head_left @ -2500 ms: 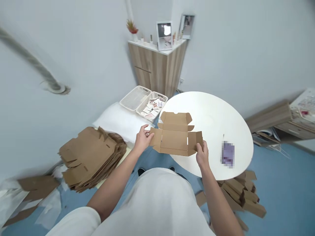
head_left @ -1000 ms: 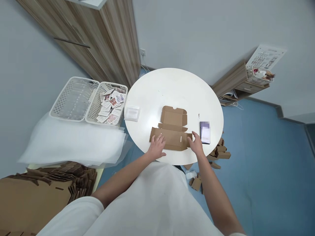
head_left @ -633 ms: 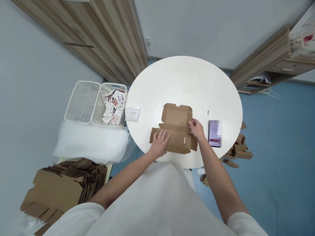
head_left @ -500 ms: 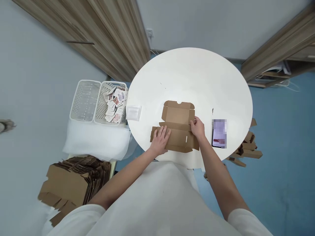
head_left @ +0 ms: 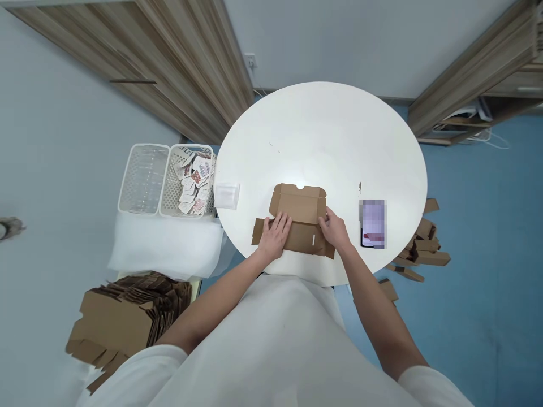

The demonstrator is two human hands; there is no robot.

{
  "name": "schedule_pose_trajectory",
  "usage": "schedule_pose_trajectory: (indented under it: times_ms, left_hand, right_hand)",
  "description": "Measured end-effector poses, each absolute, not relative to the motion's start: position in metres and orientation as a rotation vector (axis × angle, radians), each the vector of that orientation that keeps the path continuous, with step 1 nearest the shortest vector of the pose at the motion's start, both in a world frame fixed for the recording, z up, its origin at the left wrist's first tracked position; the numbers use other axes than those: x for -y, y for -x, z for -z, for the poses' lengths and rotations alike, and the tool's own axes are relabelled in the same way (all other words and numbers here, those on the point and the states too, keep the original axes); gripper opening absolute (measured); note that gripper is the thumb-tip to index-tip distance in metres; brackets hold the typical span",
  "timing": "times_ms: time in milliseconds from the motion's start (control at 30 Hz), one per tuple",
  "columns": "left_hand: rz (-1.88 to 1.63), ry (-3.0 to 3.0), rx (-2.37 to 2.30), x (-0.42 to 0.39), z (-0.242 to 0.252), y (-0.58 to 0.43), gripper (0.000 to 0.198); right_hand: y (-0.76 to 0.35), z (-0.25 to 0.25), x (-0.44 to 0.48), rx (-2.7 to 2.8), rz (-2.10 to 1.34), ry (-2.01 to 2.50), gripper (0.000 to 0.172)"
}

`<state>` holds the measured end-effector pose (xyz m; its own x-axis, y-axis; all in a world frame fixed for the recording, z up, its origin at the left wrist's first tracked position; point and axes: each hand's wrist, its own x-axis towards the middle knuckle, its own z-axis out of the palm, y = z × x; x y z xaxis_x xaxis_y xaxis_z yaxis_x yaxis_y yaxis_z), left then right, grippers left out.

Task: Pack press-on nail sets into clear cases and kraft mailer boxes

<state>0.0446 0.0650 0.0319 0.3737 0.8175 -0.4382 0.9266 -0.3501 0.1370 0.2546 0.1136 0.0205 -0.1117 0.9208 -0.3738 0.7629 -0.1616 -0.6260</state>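
Observation:
A brown cardboard box blank [head_left: 302, 237], partly folded, lies near the front edge of the white round table [head_left: 331, 130]. Its far panel tilts up at a crease, with side flaps and a notched top edge. My left hand [head_left: 274, 236] rests with fingers extended across the blank's left part, pressing on it. At the right side, my right hand [head_left: 334, 227] pinches the cardboard near the crease between thumb and fingers. Right of that hand lies a phone [head_left: 373, 224] with its screen lit and blurred.
A small white packet [head_left: 227, 195] lies on the table's left edge. Beside the table stand a basket of printed packets [head_left: 168, 189] and a basket with clear items [head_left: 134, 181]. White sheets [head_left: 165, 243] and stacked flat cardboard [head_left: 114, 322] are lower left. Folded boxes [head_left: 430, 246] lie on the floor right.
The far panel of the box blank has tilted up at the crease, and its near part looks narrower. Both hands keep their places on the cardboard. The whole view has shifted slightly.

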Motion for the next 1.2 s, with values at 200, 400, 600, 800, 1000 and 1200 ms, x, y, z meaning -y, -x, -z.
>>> schedule_pose_trajectory:
  times_ms: [200, 400, 600, 800, 1000, 1200]
  left_hand:
    - [0.284, -2.373, -1.536, -0.049, -0.026, -0.040, 0.083]
    - [0.128, -2.369, -1.606, -0.023, -0.027, -0.017, 0.093]
    - [-0.267, -1.662, -1.946, 0.010, -0.008, 0.043, 0.100]
    - [-0.535, -1.291, -1.823, 0.002, 0.003, 0.049, 0.067]
    - [-0.540, -1.302, -1.808, -0.002, 0.000, 0.045, 0.044]
    - [-0.588, -1.283, -1.798, -0.006, -0.009, 0.046, 0.038]
  right_hand:
    - [-0.240, -0.031, -0.060, 2.445, -0.713, 1.719, 0.095]
    - [-0.222, -0.018, -0.026, 2.606, -0.647, 1.801, 0.094]
    - [-0.210, -0.012, -0.017, 2.519, -0.626, 1.872, 0.087]
    - [-0.195, -0.006, 0.001, 2.430, -0.634, 1.870, 0.085]
    - [-0.191, -0.002, 0.009, 2.430, -0.621, 1.799, 0.085]
    - [-0.195, -0.006, 0.008, 2.428, -0.635, 1.785, 0.089]
